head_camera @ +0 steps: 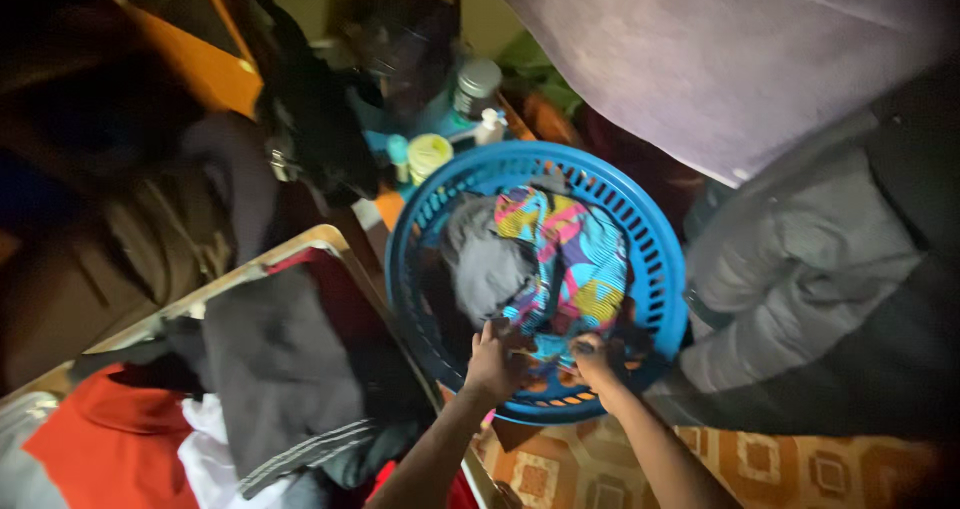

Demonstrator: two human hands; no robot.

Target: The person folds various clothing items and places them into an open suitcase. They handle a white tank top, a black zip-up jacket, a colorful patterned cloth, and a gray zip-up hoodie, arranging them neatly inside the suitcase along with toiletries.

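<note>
Dim, crowded floor space is seen from above, with patterned orange flooring (800, 469) showing below and to the right of the hands. Far to the left of the hands, a heap of clothes is piled: a red garment (110, 444) lowest, a dark garment with pale stripes (290, 389) just beside the left forearm. Above that heap, well beyond the hands, small bottles and jars (450, 129) are gathered near the far rim of a round blue laundry basket (660, 269).

The left hand (495, 359) is placed inside the near edge of the basket, fingers bent down onto cloth. The right hand (595, 359) is set just beside it, also inside the near rim, fingers curled. The two hands are held close together; whether cloth is actually pinched in either cannot be told in the poor light.

A multicoloured patterned cloth (570, 259) is laid in the basket directly ahead of both hands, its long axis running away from them toward the far rim, its near end reaching the fingertips. A grey garment (485, 264) lies beside it, nearer the left hand. To the right of the basket, a grey quilted jacket (800, 269) is spread.
</note>
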